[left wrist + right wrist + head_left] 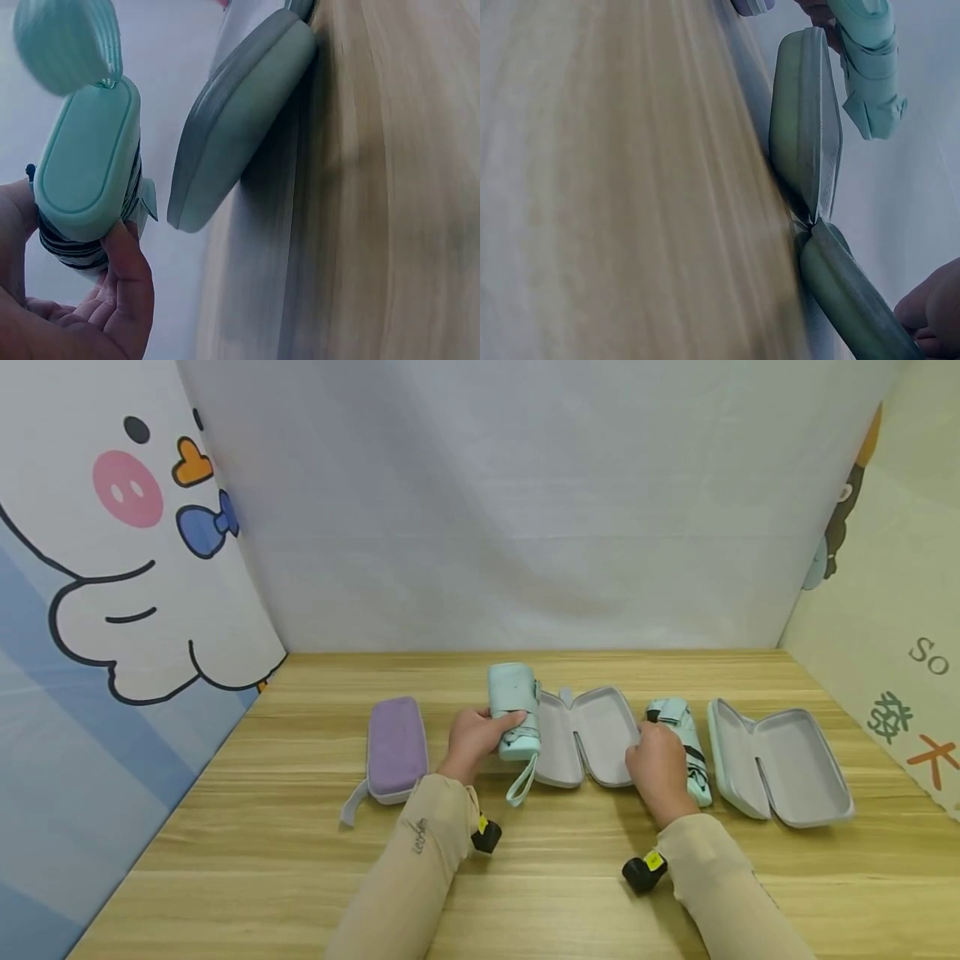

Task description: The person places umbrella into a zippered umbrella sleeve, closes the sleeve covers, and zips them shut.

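My left hand (480,735) grips a folded mint-green umbrella (512,693), thumb across its front. The umbrella is raised above the table, its wrist strap (522,781) hanging down; the left wrist view shows its oval mint end (82,161). Just right of it a mint case (606,727) lies spread open, grey lining up. My right hand (660,768) pinches the right rim of this case; in the right wrist view its fingertips (913,309) meet the rim. A second folded mint umbrella (693,760) lies on the table, partly hidden behind the right hand.
On the left, a closed purple case (397,745) lies with a grey loop (352,803) toward the near side. Another open mint case (802,768) with grey lining lies at the right. A white curtain (525,510) hangs behind the wooden table (555,885), with printed cloths at both sides.
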`<state>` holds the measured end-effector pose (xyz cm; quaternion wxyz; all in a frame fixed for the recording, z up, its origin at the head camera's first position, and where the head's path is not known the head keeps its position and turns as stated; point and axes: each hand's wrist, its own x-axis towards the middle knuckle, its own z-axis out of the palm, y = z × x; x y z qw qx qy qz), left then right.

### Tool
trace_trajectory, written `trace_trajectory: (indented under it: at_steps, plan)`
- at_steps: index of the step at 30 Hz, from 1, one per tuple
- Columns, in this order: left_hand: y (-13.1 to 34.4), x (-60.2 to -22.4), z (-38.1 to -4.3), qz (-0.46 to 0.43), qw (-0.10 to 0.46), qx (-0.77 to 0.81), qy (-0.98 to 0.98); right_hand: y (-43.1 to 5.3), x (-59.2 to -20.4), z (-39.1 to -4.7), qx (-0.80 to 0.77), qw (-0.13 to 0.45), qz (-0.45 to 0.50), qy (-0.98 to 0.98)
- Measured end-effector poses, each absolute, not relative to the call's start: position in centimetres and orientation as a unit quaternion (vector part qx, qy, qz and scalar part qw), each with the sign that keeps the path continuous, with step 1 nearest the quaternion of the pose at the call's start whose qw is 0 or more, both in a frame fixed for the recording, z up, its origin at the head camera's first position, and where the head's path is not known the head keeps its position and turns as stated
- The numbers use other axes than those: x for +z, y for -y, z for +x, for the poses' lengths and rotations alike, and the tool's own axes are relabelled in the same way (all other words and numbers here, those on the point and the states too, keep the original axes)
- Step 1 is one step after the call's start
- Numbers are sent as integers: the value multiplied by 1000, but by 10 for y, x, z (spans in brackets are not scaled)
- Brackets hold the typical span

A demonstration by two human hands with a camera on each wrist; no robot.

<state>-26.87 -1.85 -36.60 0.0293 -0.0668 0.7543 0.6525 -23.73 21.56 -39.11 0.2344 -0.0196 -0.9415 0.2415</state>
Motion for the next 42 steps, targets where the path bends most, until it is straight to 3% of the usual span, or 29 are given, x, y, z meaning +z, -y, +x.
trace_trajectory:
  at_steps: [26,42]
  plan:
    - [-23,-374,-273,-28,-7,376,-926,-214,-394,-238,246,227,-35,942]
    - [-28,-387,-272,-25,-9,333,-943,-215,-396,-234,248,236,-26,939]
